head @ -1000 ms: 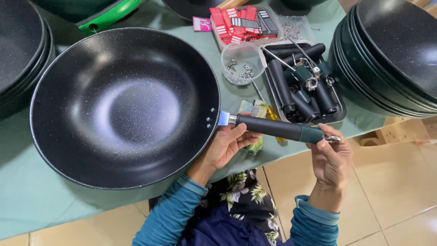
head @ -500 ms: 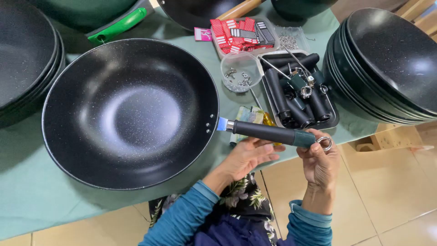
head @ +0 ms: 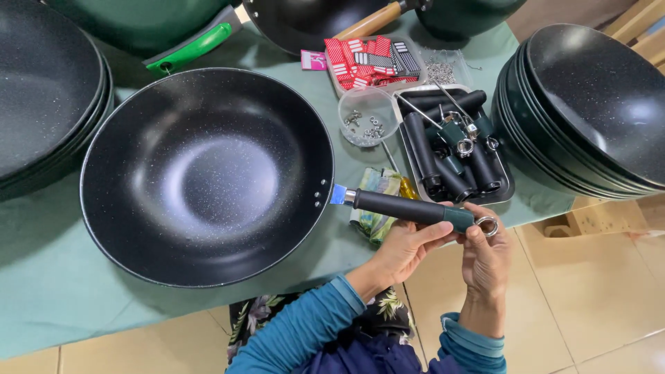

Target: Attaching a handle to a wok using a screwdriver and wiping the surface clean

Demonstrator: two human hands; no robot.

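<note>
A large black speckled wok [head: 208, 173] rests on a green tablecloth [head: 41, 291], its dark handle [head: 409, 208] pointing right past the table edge. My left hand [head: 402, 249] cups the handle from below, near its outer half. My right hand [head: 485, 253] pinches the green end cap, where a small metal hanging ring [head: 487, 226] sticks out between my fingertips.
A metal tray [head: 500, 196] of spare black handles sits behind the handle. A clear bowl of small screws [head: 367, 121], a tray of red packets [head: 360, 59], a folded cloth [head: 377, 201], and stacks of dark woks at right [head: 596, 104] and left [head: 41, 104] surround it.
My left hand slid outward along the handle toward its end. My right hand stayed at the end cap and ring. The camera view shifted slightly.
</note>
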